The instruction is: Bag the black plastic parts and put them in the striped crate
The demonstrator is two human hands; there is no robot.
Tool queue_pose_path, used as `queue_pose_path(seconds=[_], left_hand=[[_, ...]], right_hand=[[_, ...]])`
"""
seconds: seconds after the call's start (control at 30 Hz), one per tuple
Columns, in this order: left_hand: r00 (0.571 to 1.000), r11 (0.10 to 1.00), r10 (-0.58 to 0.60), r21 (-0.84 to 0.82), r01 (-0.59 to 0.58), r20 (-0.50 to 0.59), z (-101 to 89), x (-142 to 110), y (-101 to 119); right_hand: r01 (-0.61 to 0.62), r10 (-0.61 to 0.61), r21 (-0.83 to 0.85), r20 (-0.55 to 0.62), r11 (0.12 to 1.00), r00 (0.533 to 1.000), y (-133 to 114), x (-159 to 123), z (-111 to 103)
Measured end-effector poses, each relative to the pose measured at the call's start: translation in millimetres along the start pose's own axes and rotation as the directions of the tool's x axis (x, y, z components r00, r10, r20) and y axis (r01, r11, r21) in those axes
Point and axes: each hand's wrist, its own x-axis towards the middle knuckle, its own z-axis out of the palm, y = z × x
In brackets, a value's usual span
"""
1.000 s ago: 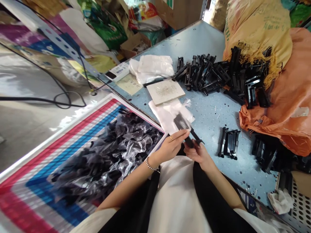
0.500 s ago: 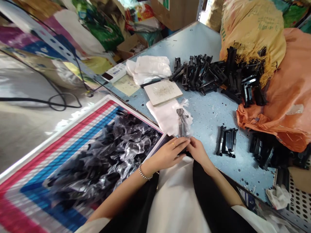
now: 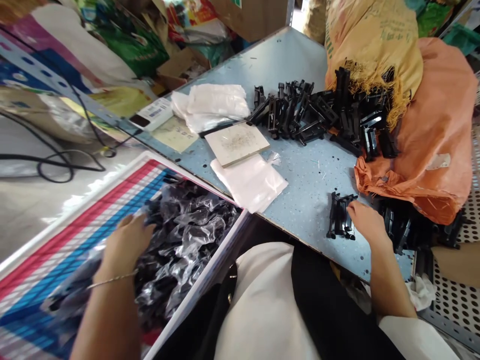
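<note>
My left hand (image 3: pixel 129 237) is over a striped bin (image 3: pixel 86 212) with a heap of black parts in clear plastic bags (image 3: pixel 195 225). Its thumb is spread away from the fingers, and no held thing shows. On the blue table, my right hand (image 3: pixel 365 220) pinches the end of a black plastic part at the right of a short row of black plastic parts (image 3: pixel 339 217); its fingertips are partly hidden. Flat clear bags (image 3: pixel 251 185) lie at the table's near edge, partly beneath a pale board (image 3: pixel 238 142).
A heap of loose black parts (image 3: pixel 296 110) lies at the back beside a yellow sack (image 3: pixel 375 40) and an orange sack (image 3: pixel 431 150). More folded bags (image 3: pixel 215 102) and a white box (image 3: pixel 152 114) sit at the table's left edge. A cable (image 3: pixel 56 157) loops at far left.
My hands have separated from the bagged part they held together. The left has swung left over the bin; the right has reached to the row of parts. The view has shifted slightly.
</note>
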Motion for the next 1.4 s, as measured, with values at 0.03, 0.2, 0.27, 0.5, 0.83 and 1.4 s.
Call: queue_pose_path(seconds=[0.03, 0.2, 0.27, 0.5, 0.83, 1.4], left_hand=[[0.997, 0.999, -0.023, 0.035, 0.026, -0.072, 15.0, 9, 19], [0.971, 0.979, 0.191, 0.098, -0.178, -0.145, 104.8, 66, 155], [0.956, 0.955, 0.286, 0.103, -0.279, -0.059, 129.7, 85, 191], [0.995, 0.985, 0.051, -0.169, -0.035, 0.090, 127.5, 128, 194], [0.992, 0.910, 0.074, -0.415, -0.024, 0.105, 127.2, 135, 186], [0.810, 0.759, 0.578, -0.302, -0.577, -0.094, 125.3, 44, 251]], right_hand=[[-0.021, 0.022, -0.036, 0.042, 0.999, 0.999, 0, -4, 3], [0.097, -0.098, -0.090, -0.003, 0.991, 0.995, -17, -25, 31], [0.136, -0.142, -0.078, -0.074, 0.988, 0.987, -21, -29, 42], [0.036, -0.042, -0.058, -0.114, 0.998, 0.993, -19, -30, 59], [-0.278, -0.559, 0.957, 0.187, -0.081, 0.808, -103, -9, 63], [-0.241, -0.357, 0.900, 0.104, -0.364, 0.928, -193, 8, 84]])
